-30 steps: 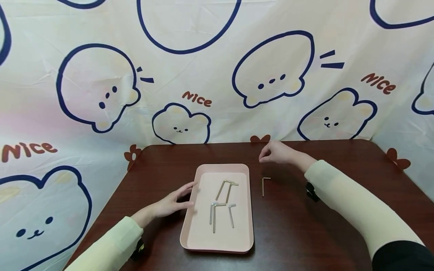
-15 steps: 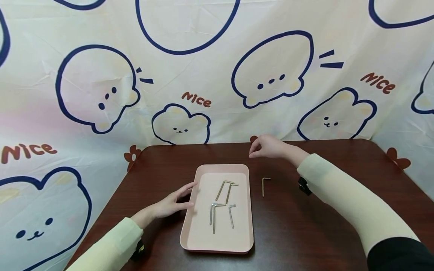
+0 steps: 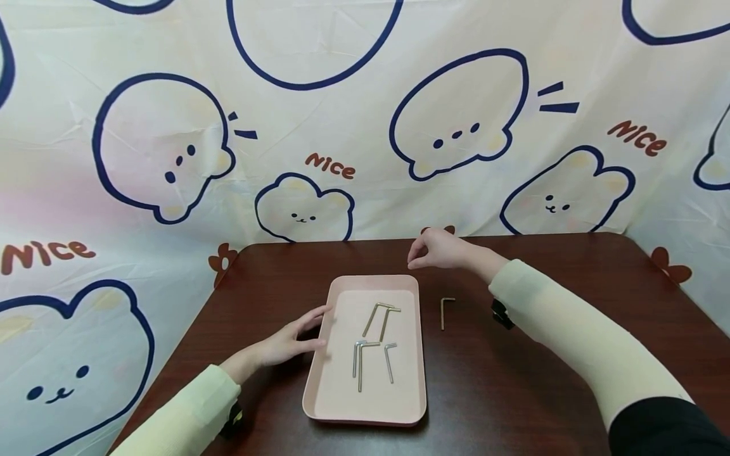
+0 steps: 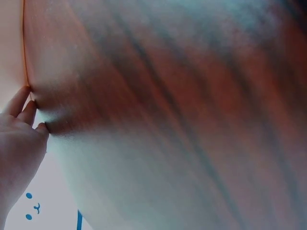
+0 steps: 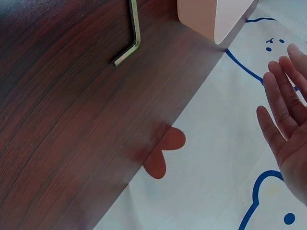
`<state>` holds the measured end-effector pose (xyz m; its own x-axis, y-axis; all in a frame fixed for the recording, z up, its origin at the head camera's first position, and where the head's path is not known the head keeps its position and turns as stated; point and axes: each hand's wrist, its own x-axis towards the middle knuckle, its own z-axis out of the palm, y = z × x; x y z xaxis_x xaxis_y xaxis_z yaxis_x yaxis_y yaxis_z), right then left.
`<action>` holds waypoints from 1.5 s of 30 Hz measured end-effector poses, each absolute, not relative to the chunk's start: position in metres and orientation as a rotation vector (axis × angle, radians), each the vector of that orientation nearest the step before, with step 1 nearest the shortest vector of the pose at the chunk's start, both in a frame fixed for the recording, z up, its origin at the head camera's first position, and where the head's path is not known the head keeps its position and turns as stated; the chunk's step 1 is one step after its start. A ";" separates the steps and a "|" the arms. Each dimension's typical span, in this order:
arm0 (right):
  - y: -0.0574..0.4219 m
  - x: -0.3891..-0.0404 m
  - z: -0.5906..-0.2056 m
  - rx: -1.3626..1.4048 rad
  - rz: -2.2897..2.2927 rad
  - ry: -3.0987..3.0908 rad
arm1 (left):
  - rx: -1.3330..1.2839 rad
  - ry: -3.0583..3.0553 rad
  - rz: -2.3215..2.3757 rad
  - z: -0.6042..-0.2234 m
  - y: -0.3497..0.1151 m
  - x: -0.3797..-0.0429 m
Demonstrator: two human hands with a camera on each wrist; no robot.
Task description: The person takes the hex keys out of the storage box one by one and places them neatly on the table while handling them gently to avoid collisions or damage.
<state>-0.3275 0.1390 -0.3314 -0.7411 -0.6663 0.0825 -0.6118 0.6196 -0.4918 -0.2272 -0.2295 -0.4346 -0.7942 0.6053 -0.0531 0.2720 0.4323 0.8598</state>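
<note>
My left hand (image 3: 283,342) rests its fingertips and thumb on the left side of a pale pink tray (image 3: 373,405), its fingers loosely extended. Several L-shaped hex keys (image 3: 360,367) lie in that tray, some brassy and some silver. Another hex key (image 3: 442,315) is on the table just right of the tray, and it shows as a bent metal key (image 5: 136,28) in the right wrist view. Beyond the tray's far right corner, my right hand (image 3: 441,248) hovers with relaxed fingers and holds nothing. In the left wrist view, fingers (image 4: 28,111) touch the tray's edge.
The dark brown wooden table (image 3: 513,361) extends on both sides of the tray. A light cloth (image 3: 376,126) printed with blue cartoon outlines hangs behind the table and along its sides.
My right hand has moved left along the far side of the table, toward the tray's far end. The left hand, tray and hex keys stay where they were.
</note>
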 end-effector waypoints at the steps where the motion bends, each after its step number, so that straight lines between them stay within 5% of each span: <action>1: 0.138 -0.328 -0.332 -1.090 -0.766 2.725 | 0.752 2.338 1.304 -0.434 -0.230 -0.227; 45: 0.070 -0.307 -0.390 -1.070 -0.665 2.655 | 0.781 2.322 1.323 -0.436 -0.232 -0.228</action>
<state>-0.3074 0.0705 -0.3896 -0.7170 -0.6968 -0.0191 -0.6056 0.6362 -0.4779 -0.2285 -0.2319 -0.4360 -0.7843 0.6194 -0.0340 0.2866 0.4104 0.8657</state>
